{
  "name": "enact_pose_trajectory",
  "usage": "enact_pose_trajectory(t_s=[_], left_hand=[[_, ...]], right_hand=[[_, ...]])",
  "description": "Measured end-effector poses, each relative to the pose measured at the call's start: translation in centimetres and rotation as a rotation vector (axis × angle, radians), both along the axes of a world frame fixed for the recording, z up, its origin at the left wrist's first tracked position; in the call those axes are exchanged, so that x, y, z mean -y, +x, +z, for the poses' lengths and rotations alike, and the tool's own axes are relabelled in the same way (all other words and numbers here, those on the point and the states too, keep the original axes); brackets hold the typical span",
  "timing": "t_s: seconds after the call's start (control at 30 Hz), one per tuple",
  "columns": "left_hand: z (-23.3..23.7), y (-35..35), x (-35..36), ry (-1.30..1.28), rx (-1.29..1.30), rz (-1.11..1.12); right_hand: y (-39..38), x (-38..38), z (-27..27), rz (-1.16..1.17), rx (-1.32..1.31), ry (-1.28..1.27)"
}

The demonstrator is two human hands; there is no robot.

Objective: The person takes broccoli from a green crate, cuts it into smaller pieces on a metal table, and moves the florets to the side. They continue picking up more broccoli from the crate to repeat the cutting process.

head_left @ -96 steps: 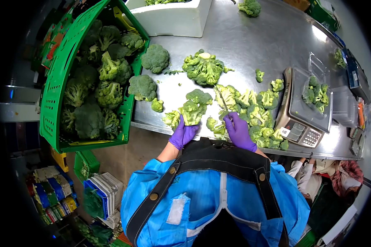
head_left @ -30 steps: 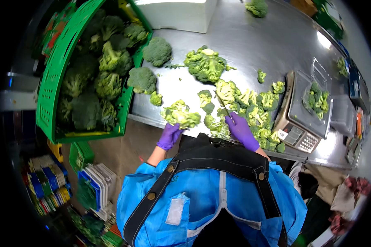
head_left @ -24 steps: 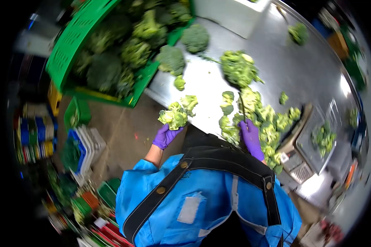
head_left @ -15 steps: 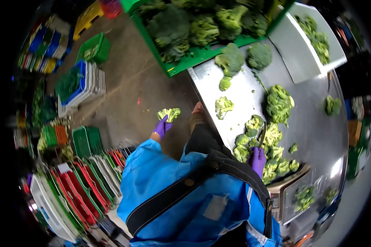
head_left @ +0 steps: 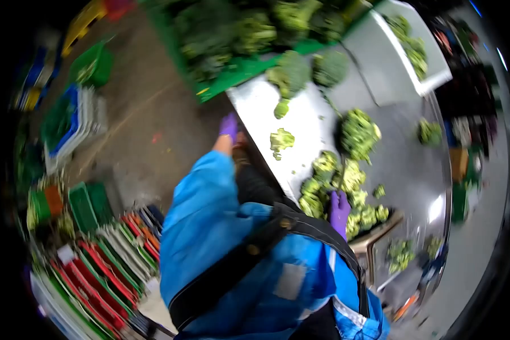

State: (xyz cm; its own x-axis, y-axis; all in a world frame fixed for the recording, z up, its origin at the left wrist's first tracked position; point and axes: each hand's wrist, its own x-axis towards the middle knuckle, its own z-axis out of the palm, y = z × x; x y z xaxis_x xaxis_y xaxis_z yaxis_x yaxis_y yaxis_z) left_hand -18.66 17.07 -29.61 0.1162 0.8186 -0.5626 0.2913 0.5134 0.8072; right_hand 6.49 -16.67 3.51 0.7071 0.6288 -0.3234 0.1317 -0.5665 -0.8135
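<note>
Broccoli (head_left: 354, 177) in the head view lies heaped by the right hand (head_left: 339, 208), which grips a knife (head_left: 341, 169). The left hand (head_left: 228, 127) is a blur past the table (head_left: 259, 111); I cannot tell if it holds anything. If the right hand slips, the knife could cut. A bump could knock the small bit (head_left: 281, 139) off the table. Open room is over the floor (head_left: 158, 110).

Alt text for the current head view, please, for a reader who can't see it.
A purple-gloved right grip holds a knife among broccoli florets on a metal table. The gloved left grip is blurred beyond the table's edge, its contents unclear. A green crate and white box appear near the top.
</note>
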Motion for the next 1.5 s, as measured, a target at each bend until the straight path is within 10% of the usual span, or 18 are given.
enact_pose_trajectory(t_s=[0.03,0.07,0.13,0.2,0.33,0.47,0.5,0.67,0.77,0.93,1.1,1.17,1.23,1.3,1.5], left_hand=[[2.8,-0.1,1.2,0.035,-0.157,-0.063],[12.5,-0.4,3.4,0.344,-0.511,-0.864],[22.9,0.8,8.6,-0.086,-0.161,-0.853],[24.8,0.5,11.4,-0.030,-0.179,-1.331],[32.2,6.3,14.7,-0.070,0.201,-1.249],[33.2,15.8,17.8,0.480,0.376,-1.154],[32.3,18.1,18.6,0.852,0.232,-1.240],[31.6,25.3,21.0,1.016,-0.294,-1.425],[26.7,26.7,19.2,1.083,0.009,-1.257],[31.6,24.5,16.4,-0.481,0.666,-0.961],[31.0,20.0,15.5,-0.868,0.974,-0.973],[30.6,19.3,16.0,-1.403,1.355,-0.851],[31.0,19.0,16.3,-1.470,1.164,-0.667],[32.1,18.9,16.7,-0.986,0.534,-0.915],[33.0,19.4,17.3,-0.889,0.479,-1.344]], right_hand=[[0.7,0.8,-0.8,-0.023,-0.007,0.022],[0.6,0.9,0.4,-0.107,-0.080,0.048],[0.9,1.6,0.9,-0.223,-0.089,0.125],[1.2,2.6,0.9,-0.328,-0.119,0.210],[1.9,4.1,0.3,-0.457,-0.139,0.323],[0.9,4.4,0.2,-0.539,-0.182,0.452],[0.8,4.4,0.3,-0.544,-0.202,0.474],[-0.4,4.8,-0.1,-0.567,-0.213,0.520],[-0.7,5.2,0.0,-0.623,-0.246,0.504],[0.0,6.0,0.8,-0.617,-0.367,0.546],[0.9,4.6,3.4,-0.404,-0.432,0.624],[1.4,3.6,3.8,-0.378,-0.416,0.709],[1.8,3.7,4.8,-0.329,-0.452,0.676],[2.1,3.9,5.0,-0.281,-0.488,0.643],[1.6,4.2,4.2,0.077,-0.208,0.418]])
